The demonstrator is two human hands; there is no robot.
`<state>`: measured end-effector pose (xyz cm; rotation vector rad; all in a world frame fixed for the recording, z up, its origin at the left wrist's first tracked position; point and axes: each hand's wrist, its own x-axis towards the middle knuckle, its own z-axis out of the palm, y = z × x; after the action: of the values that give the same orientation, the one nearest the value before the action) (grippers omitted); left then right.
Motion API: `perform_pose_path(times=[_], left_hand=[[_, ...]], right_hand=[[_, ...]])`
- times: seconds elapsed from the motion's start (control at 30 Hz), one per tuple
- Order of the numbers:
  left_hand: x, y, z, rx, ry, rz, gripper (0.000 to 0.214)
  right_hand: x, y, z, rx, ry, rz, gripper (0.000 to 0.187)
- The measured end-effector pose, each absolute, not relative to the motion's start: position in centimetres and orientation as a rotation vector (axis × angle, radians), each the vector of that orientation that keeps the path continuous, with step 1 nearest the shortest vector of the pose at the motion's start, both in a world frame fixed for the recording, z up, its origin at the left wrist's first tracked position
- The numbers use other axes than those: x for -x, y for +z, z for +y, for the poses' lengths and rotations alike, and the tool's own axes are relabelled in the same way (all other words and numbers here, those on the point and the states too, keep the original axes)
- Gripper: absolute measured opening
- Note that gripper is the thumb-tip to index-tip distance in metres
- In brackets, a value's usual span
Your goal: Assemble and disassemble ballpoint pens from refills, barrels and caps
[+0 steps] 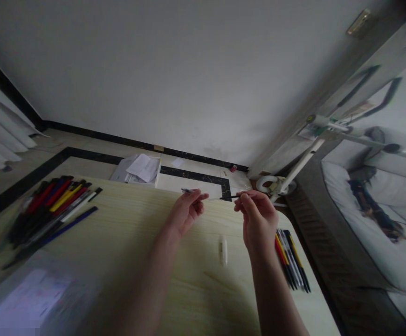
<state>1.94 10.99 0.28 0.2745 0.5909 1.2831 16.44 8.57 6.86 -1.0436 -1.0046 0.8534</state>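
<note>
My left hand (pixel 190 207) is raised over the far part of the table, its fingers closed on a pen (pixel 187 190) whose dark end sticks out to the left. Facing it, my right hand (pixel 258 212) pinches a thin black pen refill (pixel 229 197), which points left with a pale tip near my left fingers. Whether that tip touches the left hand's pen I cannot tell. Below and between the hands, a short white tube-shaped item (pixel 223 250) lies on the table. Beside my right forearm a row of red, yellow, clear and black pens (pixel 289 259) lies side by side.
A large heap of mixed pens (pixel 54 210) lies on the left of the light wooden table (pixel 119 224). Nearer me is a clear plastic bag (pixel 31 298) with paper. Beyond the table's far edge stands a box of papers (pixel 143 169). A white metal frame (pixel 304 161) and sofa (pixel 342 172) are right.
</note>
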Motion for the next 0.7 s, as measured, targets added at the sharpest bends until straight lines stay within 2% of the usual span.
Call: perform_pose_path(times=[0.7], left_hand=[[-2.42,0.54,10.50,-0.505,1.182,0.670,0.027]], right_hand=[[-16.90,6.52,9.04,1.080,0.774,-0.894,0.015]])
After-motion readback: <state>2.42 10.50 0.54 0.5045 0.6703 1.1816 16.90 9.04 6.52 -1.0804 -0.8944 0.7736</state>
